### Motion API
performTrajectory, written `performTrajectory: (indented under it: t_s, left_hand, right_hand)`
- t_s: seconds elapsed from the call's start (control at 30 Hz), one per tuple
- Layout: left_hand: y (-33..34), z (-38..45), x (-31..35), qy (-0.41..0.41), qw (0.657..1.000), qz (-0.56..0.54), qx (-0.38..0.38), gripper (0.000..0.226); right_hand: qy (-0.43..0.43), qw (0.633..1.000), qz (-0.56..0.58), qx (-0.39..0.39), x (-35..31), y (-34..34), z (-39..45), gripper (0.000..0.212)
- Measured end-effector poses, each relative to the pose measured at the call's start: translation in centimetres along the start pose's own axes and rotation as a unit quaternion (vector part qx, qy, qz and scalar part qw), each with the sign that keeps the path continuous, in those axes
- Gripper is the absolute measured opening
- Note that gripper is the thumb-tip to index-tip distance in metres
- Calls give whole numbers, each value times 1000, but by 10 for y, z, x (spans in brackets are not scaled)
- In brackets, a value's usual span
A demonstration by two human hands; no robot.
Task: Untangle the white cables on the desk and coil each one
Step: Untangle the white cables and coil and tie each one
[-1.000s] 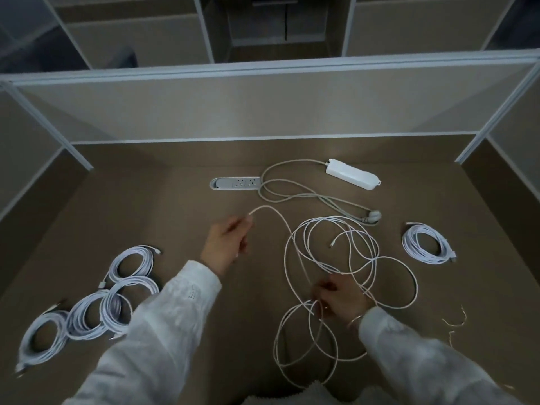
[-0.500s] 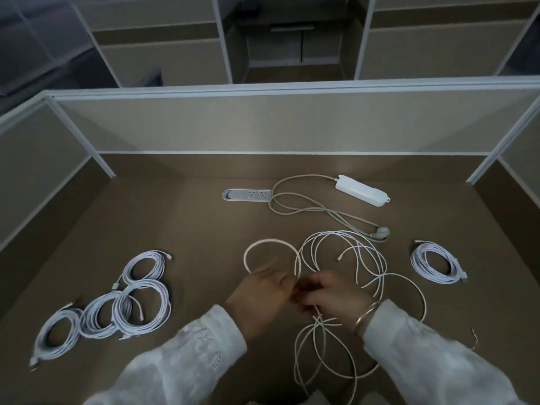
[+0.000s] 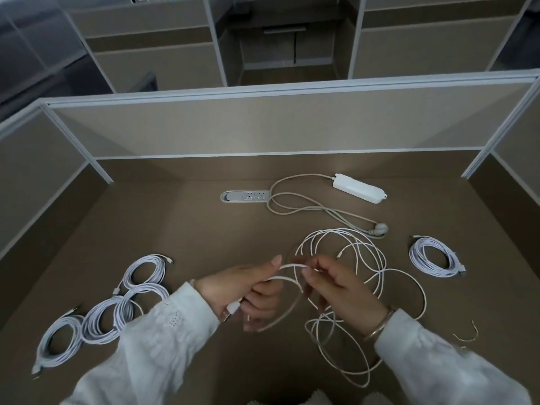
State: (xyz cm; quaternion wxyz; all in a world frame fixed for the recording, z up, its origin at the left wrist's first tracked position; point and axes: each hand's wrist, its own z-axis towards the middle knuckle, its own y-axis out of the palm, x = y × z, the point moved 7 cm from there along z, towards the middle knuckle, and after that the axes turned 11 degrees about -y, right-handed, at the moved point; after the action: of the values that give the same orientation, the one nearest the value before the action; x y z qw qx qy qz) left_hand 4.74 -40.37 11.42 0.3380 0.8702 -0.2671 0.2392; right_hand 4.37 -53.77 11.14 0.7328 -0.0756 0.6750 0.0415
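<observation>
A loose white cable [image 3: 365, 258] lies in wide tangled loops on the brown desk [image 3: 190, 229], right of centre. My left hand [image 3: 248, 290] grips one end of it, with the plug showing at the palm and a small loop curving under the fingers. My right hand [image 3: 336, 285] pinches the same cable just right of the left hand, and the strand runs between the two. Several coiled white cables [image 3: 117, 305] sit at the left. One more coiled cable [image 3: 434, 255] lies at the right.
A white power strip [image 3: 358, 188] with its grey cord [image 3: 306, 210] lies at the back, beside a socket panel [image 3: 245, 196] set in the desk. Small wire ties [image 3: 467, 334] lie at the right. Partition walls [image 3: 263, 124] close the desk on three sides.
My left hand drew the cable end back from the far desk to my right hand. Both hands then rose a little, and a small loop now hangs from the left hand.
</observation>
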Motion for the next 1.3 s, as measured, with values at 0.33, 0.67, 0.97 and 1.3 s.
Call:
performTrajectory:
  t_s: [0.33,0.67,0.97,1.3]
  left_hand:
    - [-25,6,5,98,973,-158,136,37]
    - [-12,4,9,-1,998,-47,37,37]
    - [-68,-23,42,189,953,-234,46,31]
    - [-108,-44,59,290,894,-287,184,35]
  right_hand:
    - [48,998,38,-20,2,6,2,23]
    - [46,978,-56,-194,-19,13,23,31]
    - [80,994,51,50,44,-17,14,15]
    - [5,973,-210,91,59,-26,-10,13]
